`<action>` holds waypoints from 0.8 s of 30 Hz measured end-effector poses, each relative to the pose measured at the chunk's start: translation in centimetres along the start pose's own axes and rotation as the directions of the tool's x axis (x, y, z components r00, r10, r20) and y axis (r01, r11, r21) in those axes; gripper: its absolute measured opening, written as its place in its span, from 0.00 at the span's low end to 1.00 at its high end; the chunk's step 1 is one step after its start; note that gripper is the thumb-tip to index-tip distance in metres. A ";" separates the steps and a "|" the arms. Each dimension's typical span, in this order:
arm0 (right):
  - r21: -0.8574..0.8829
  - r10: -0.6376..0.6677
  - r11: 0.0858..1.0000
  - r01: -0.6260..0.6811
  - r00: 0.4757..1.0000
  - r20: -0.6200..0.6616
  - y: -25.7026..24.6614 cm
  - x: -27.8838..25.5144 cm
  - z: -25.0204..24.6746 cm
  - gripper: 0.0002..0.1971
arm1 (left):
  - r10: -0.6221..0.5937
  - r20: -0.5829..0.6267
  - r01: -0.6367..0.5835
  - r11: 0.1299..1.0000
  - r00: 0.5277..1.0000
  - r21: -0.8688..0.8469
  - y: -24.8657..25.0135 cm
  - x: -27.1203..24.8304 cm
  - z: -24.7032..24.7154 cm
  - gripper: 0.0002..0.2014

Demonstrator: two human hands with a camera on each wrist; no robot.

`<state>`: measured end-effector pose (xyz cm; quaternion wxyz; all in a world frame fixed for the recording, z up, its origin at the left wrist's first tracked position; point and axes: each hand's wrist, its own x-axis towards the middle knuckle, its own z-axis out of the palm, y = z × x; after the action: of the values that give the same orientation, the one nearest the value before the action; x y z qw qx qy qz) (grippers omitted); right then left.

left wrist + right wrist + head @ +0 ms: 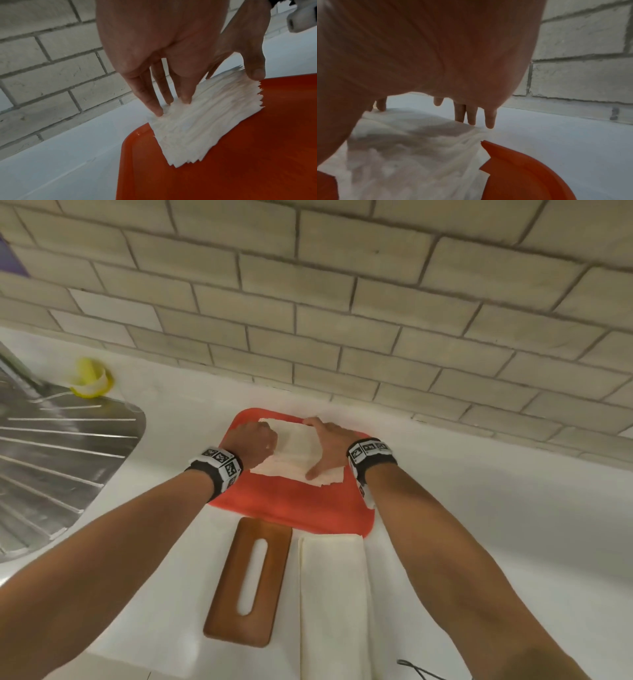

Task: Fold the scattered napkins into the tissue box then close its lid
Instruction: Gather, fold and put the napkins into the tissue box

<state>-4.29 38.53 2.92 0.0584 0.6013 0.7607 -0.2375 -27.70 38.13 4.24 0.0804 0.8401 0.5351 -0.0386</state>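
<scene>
A stack of white napkins lies on the far part of a red tray. My left hand stands at the stack's left end. In the left wrist view its straight fingers press down on the edge of the napkins. My right hand spans the stack's right side, thumb at the near corner and fingers at the far end. The right wrist view shows those fingertips on the napkins. The wooden slotted lid lies flat beside the white tissue box, nearer me.
A tiled wall rises just behind the tray. A steel draining board lies at the left, with a yellow object behind it. A black cable shows at the bottom edge. White counter spreads to the right.
</scene>
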 end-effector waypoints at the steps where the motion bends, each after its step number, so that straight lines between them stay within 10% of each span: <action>1: 0.013 0.006 1.000 -0.006 1.000 0.006 0.3 0.5 0.2 0.70 | 0.004 -0.013 -0.003 1.000 1.000 0.005 -0.2 0.3 -0.2 0.08; 15: -0.255 -0.038 0.967 -0.002 0.987 -0.155 -1.2 3.6 2.2 0.51 | 0.035 -0.040 -0.029 0.991 0.999 0.128 -2.1 0.6 2.9 0.09; 20: -0.191 0.027 0.980 -0.052 0.991 -0.132 -2.0 4.1 2.1 0.61 | 0.025 -0.020 -0.024 0.997 0.999 0.080 -2.1 0.2 3.3 0.10; 24: -0.203 0.031 0.977 -0.064 0.986 -0.163 -2.6 4.5 1.9 0.36 | 0.025 0.007 -0.025 0.998 1.000 0.063 -1.3 0.1 3.8 0.10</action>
<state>-8.33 41.31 0.32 0.0657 0.6270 0.7689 -0.1064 -28.76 38.06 0.34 0.0558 0.8487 0.5229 -0.0570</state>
